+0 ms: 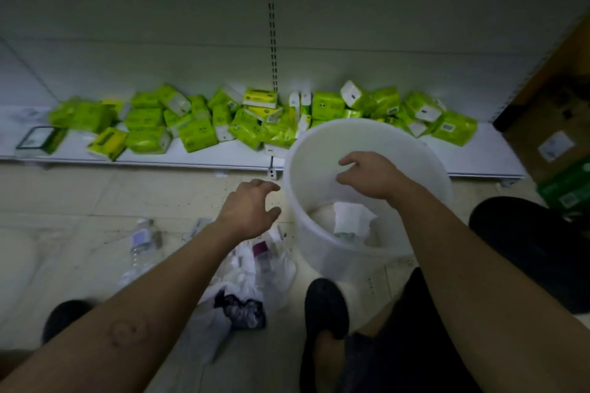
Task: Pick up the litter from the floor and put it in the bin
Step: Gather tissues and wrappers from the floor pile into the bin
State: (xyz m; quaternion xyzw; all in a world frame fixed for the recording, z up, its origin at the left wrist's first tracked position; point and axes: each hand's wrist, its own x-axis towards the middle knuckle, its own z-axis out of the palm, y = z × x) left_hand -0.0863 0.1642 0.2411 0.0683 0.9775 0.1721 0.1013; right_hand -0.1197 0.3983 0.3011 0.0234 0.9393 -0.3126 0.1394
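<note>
A white round bin (309, 150) stands on the floor at centre right, with a crumpled white paper (351, 217) lying inside it. My right hand (373, 177) hovers over the bin's mouth, fingers apart and holding nothing. My left hand (252, 209) is open above the floor just left of the bin, empty. Below it lies a heap of litter: white plastic wrappers (255, 268), a black crumpled bag (244, 311) and a small purple-labelled bottle (260, 250). A clear plastic bottle (143, 242) lies further left on the tiles.
A low white shelf (204, 155) behind the bin carries several green tissue packs (198, 134). My black shoes (325, 306) stand on the tiled floor, one right beside the bin. Cardboard boxes (555, 137) and a dark object (526, 242) sit at the right.
</note>
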